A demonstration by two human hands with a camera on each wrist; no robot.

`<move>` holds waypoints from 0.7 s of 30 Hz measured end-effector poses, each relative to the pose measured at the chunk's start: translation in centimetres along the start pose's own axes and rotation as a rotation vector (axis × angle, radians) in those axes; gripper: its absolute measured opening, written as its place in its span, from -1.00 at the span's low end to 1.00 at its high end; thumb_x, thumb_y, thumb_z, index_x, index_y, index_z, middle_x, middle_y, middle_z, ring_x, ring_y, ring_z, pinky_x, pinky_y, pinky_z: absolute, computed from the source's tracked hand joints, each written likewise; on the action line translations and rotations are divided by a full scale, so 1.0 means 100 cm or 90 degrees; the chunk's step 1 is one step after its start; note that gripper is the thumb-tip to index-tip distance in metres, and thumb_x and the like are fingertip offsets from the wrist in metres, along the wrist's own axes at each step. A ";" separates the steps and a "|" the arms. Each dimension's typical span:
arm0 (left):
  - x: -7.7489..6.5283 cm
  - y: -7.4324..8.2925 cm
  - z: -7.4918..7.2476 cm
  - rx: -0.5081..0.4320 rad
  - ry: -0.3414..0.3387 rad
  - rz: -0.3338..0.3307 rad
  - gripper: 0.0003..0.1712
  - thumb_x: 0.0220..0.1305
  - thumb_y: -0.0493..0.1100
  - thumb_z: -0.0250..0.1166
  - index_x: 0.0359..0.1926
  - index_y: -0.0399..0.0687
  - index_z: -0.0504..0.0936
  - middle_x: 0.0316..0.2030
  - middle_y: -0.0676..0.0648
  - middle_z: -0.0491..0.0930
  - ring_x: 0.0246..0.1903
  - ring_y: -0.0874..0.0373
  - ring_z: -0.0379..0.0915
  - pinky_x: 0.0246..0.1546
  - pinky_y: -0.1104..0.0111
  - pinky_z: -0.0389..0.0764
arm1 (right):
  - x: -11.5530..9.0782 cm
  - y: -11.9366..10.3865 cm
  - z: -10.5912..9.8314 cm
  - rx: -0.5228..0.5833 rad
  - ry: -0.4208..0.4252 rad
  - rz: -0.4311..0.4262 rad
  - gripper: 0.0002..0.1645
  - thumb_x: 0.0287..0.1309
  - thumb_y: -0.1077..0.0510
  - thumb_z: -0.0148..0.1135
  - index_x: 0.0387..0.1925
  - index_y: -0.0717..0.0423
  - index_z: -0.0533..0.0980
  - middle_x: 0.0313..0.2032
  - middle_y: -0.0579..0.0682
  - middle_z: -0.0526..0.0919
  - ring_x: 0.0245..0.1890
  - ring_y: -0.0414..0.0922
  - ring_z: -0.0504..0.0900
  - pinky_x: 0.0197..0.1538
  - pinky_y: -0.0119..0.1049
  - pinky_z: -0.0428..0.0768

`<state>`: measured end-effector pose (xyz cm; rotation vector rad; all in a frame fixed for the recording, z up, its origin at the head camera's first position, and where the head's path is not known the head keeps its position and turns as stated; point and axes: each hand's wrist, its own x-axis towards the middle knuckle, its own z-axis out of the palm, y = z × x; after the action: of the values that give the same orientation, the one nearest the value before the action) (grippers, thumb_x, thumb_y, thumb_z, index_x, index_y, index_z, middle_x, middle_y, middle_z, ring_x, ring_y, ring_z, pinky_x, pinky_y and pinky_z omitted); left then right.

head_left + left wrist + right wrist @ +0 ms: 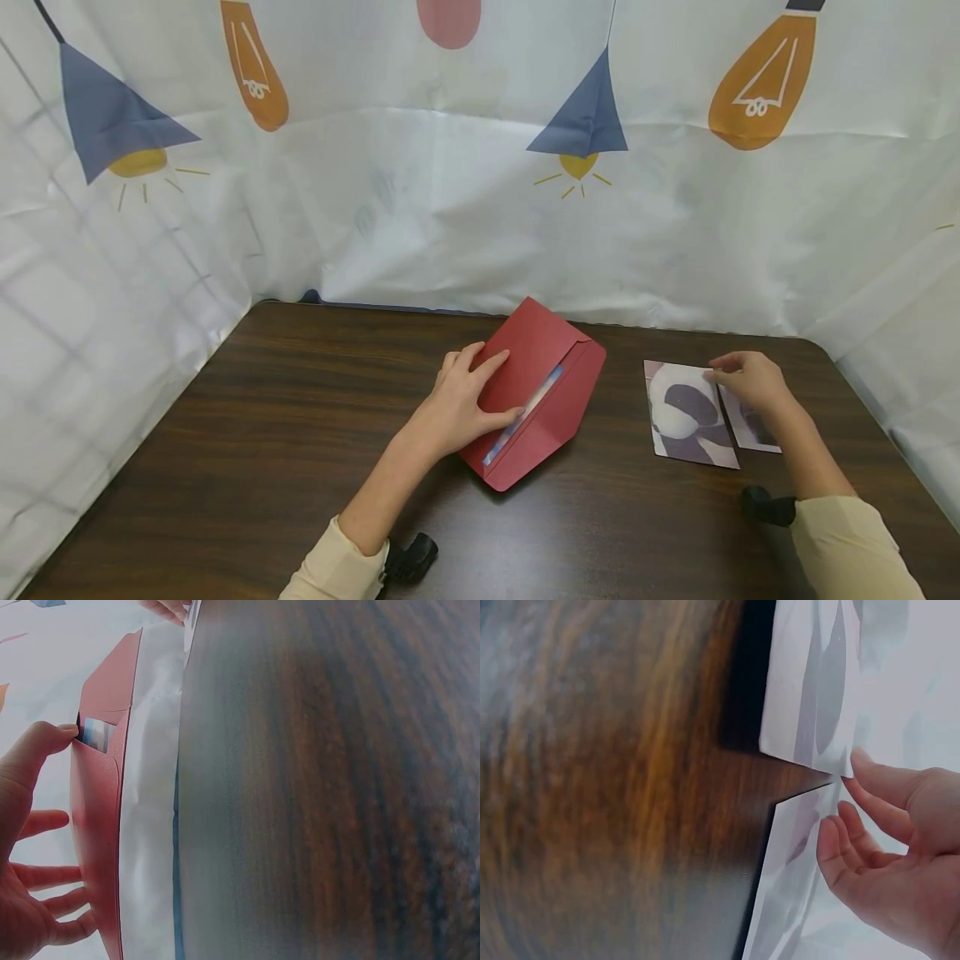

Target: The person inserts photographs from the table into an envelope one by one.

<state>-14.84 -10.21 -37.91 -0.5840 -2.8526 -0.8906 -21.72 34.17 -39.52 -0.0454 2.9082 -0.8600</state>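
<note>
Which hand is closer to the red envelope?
Left. The left hand touches the red envelope; the right hand is away to its right, pinching a corner of a picture card.

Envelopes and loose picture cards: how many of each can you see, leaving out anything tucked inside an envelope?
Red envelope: 1
Loose picture cards: 2
Total: 3

insert (538,398) mostly buried in red envelope (525,367), just a strip showing, print unclear. right hand (752,385) covers top of right card (753,432). left wrist view crops both hands, left (453,417) included, plus one envelope end. right wrist: right card, left card (684,417) cut off, table (592,787) blurry.
</note>
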 end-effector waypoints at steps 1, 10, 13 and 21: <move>0.000 0.000 0.000 0.001 0.000 0.000 -0.13 0.24 0.09 0.52 0.49 -0.09 0.47 0.48 -0.33 0.28 0.38 -0.26 0.21 0.12 -0.06 0.65 | 0.000 0.000 0.000 -0.001 0.000 -0.001 -0.49 0.50 0.14 0.20 0.12 0.61 0.51 0.06 0.61 0.53 0.00 0.46 0.55 -0.07 0.20 0.60; -0.001 0.002 -0.002 -0.002 -0.004 -0.004 -0.13 0.24 0.09 0.52 0.49 -0.09 0.47 0.49 -0.33 0.27 0.39 -0.26 0.20 0.14 -0.07 0.64 | 0.001 0.001 0.001 0.005 0.011 0.000 -0.58 0.46 0.19 0.24 0.00 0.59 0.56 -0.13 0.47 0.62 -0.15 0.27 0.59 -0.28 -0.21 0.52; -0.001 0.001 -0.002 -0.001 -0.002 -0.001 -0.13 0.24 0.09 0.53 0.49 -0.09 0.48 0.48 -0.34 0.28 0.39 -0.27 0.20 0.14 -0.08 0.63 | 0.000 0.001 0.002 0.015 0.014 0.004 -0.58 0.46 0.19 0.24 0.00 0.59 0.55 -0.14 0.45 0.63 -0.16 0.25 0.60 -0.29 -0.23 0.51; -0.001 0.002 -0.002 -0.001 -0.001 0.001 -0.14 0.24 0.09 0.52 0.49 -0.09 0.48 0.48 -0.33 0.28 0.38 -0.26 0.20 0.14 -0.07 0.64 | -0.002 -0.002 -0.002 0.067 0.005 0.001 -0.61 0.48 0.25 0.23 0.02 0.62 0.50 -0.16 0.46 0.70 -0.31 0.03 0.75 -0.33 -0.30 0.66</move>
<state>-14.69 -10.16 -37.64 -0.5870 -2.8538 -0.8918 -21.53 34.08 -39.20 -0.0315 2.8638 -1.0134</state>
